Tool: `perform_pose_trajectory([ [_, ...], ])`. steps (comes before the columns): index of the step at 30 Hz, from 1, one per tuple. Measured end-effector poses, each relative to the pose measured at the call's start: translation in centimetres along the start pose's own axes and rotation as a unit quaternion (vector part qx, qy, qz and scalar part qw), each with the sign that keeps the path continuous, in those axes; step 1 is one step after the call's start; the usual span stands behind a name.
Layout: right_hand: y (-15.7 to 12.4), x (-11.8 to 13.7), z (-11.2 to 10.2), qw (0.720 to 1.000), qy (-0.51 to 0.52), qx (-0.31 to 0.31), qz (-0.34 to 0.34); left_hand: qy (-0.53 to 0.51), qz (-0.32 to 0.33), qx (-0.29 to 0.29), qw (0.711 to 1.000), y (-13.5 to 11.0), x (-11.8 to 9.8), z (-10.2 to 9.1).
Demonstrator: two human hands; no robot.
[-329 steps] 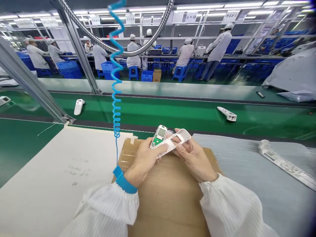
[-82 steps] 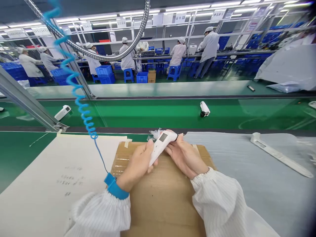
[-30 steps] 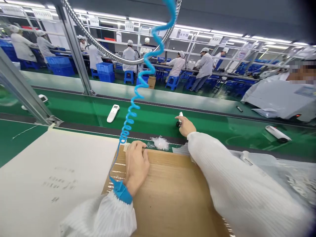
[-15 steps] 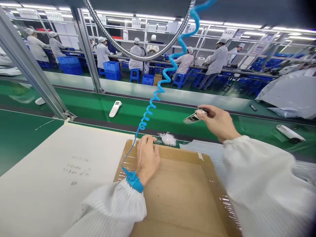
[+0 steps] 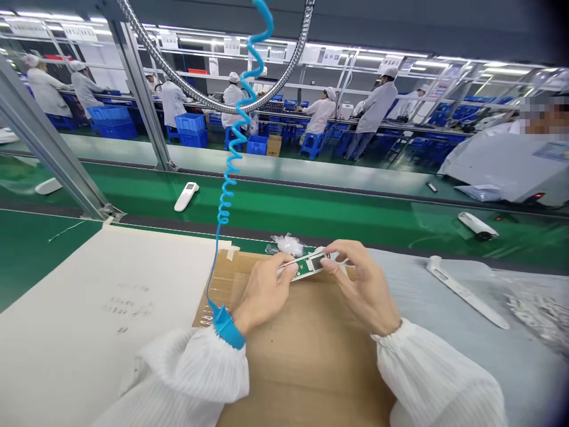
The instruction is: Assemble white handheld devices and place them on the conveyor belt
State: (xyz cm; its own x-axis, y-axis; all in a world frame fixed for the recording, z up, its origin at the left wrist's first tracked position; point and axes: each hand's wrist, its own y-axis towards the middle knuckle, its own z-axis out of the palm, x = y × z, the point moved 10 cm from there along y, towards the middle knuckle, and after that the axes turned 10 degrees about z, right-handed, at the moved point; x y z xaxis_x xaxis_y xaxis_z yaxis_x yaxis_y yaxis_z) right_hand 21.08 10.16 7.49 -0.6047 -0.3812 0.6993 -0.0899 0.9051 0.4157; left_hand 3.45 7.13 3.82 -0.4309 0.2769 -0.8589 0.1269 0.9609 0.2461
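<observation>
- Bkgd: factory floor at 12 o'c, co-workers (image 5: pixel 376 107) in white coats & caps beyond a green belt (image 5: pixel 284 204); blue crates (image 5: pixel 191 129) at approx. 11.
- Work surface: brown cardboard (image 5: pixel 306 367), w/ a white sheet (image 5: pixel 80 308) at 9 & a pale foam sheet (image 5: pixel 427 332) at 3.
- Open white unit (image 5: pixel 306 267) was held up over the cardboard's far edge, btwn both hands; green circuit board (image 5: pixel 302 268) & dark screen (image 5: pixel 317 262) showed.
- Key relation: unit's long axis ran approx. 8 to 2 o'c, slightly tilted; board end lay nearer L hand, screen end nearer R hand.
- L hand (image 5: pixel 269 290): thumb & fingers closed round the 8 o'c end; blue wrist strap (image 5: pixel 229 329) on, coiled cord (image 5: pixel 226 190) rising toward 12.
- R hand (image 5: pixel 365 290): pinched the 2 o'c end, thumb by the screen, index on far side.
- Nearby: clear plastic wad (image 5: pixel 288 244) just past the unit at 12; white shell piece (image 5: pixel 466 293) at 3, apart from R hand, w/ small white parts (image 5: pixel 533 308) farther out.
- On belt: white handheld units (image 5: pixel 186 197) at approx. 11 & 2, untouched.
</observation>
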Motion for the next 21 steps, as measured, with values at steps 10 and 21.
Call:
perform_pose_trajectory([
  [10,1.8,4.1,4.5,0.98,-0.132,0.091,-0.117,-0.054,-0.1,-0.231,0.966,-0.2,4.9,-4.6],
  [21,6.9,-6.1,4.1,0.951,-0.272,0.103,0.108,-0.304,-0.127,-0.269,0.905,-0.1,5.8,-4.6],
])
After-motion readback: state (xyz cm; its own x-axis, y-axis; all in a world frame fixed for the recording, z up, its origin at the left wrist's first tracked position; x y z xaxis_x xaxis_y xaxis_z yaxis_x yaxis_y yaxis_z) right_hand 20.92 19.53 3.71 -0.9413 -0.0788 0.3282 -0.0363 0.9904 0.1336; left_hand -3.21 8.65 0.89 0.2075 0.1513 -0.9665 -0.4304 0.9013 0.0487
